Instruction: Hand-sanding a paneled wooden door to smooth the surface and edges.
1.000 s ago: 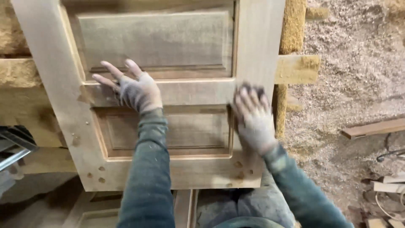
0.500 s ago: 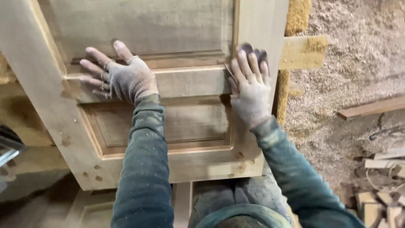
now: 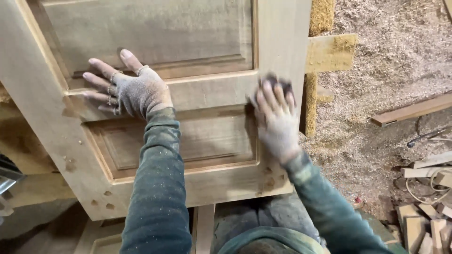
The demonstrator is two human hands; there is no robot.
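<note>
A panelled wooden door [image 3: 197, 141] is laid flat across the middle of the head view, its lower end nearest the person, raised on sawdust-coated timber supports [image 3: 329, 51] that show past its right edge. The left hand [image 3: 129, 87], in a dusty fingerless glove, is spread open and pressed flat on the rail between the upper and lower panels. The right hand [image 3: 278, 117], blurred, is laid over a dark sanding pad [image 3: 278, 87] at the inner edge of the right stile; the pad is mostly hidden by the fingers, and whether it is gripped or only pressed cannot be told. Thick sawdust [image 3: 376, 70] is spread over the floor to the right, where a loose plank [image 3: 412, 109], a cable [image 3: 426, 136] and a heap of wood offcuts [image 3: 423, 221] are seen.
</note>
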